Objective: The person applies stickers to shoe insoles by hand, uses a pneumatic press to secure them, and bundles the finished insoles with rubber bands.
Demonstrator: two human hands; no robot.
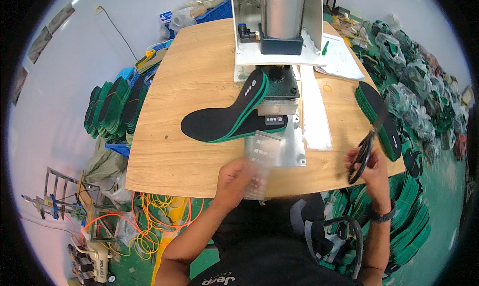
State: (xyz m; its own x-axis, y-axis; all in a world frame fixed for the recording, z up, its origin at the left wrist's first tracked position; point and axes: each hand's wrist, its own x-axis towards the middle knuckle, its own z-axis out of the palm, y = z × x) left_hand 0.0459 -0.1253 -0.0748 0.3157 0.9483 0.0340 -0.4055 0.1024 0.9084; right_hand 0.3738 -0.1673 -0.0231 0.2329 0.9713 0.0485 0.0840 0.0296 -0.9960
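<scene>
left hand (237, 178) fingers closed on clear label sheet (260, 161) | right hand (368, 167) grips scissors (363, 153)

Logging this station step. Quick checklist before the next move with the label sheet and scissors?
1. Left hand grips the clear plastic sheet of small labels: ok.
2. Right hand holds the black-handled scissors: ok.
3. Scissor blades clear of the sheet: ok, apart.
4. Black insole with green edge lies with its heel end under the metal press: ok.
5. Label print legible: cannot tell, blurred.
6. Stack of black-and-green insoles beside the scissors: ok, but close.
</scene>
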